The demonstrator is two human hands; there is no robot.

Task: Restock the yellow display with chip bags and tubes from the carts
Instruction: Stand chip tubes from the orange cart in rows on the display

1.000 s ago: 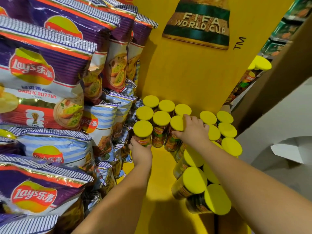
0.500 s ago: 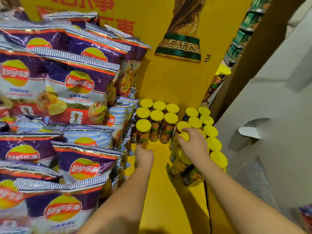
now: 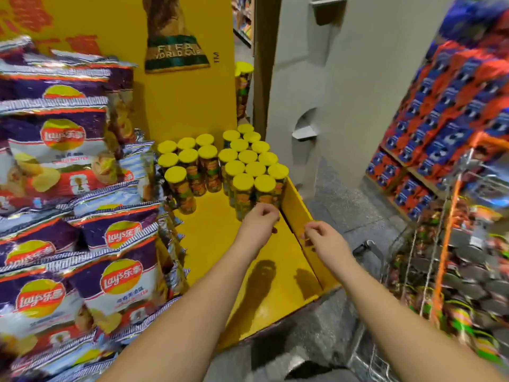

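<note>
Yellow-lidded chip tubes stand upright at the back of the yellow display's shelf in two clusters: a small left cluster and a bigger right cluster against the side wall. Purple and blue chip bags are stacked along the left. My left hand hovers just in front of the nearest right-cluster tubes, fingers loosely curled, holding nothing. My right hand hangs over the shelf's right side wall, fingers also loosely curled, holding nothing.
A wire cart with an orange frame, filled with packs, stands at the right. A grey pillar rises behind the display's right side. Shelves of red and blue packs fill the far right. Another tube stands behind the yellow back panel.
Both hands have let go of the tubes and drawn back toward me and to the right. The right cluster now stands upright and tidy. My view has swung right toward the cart.
</note>
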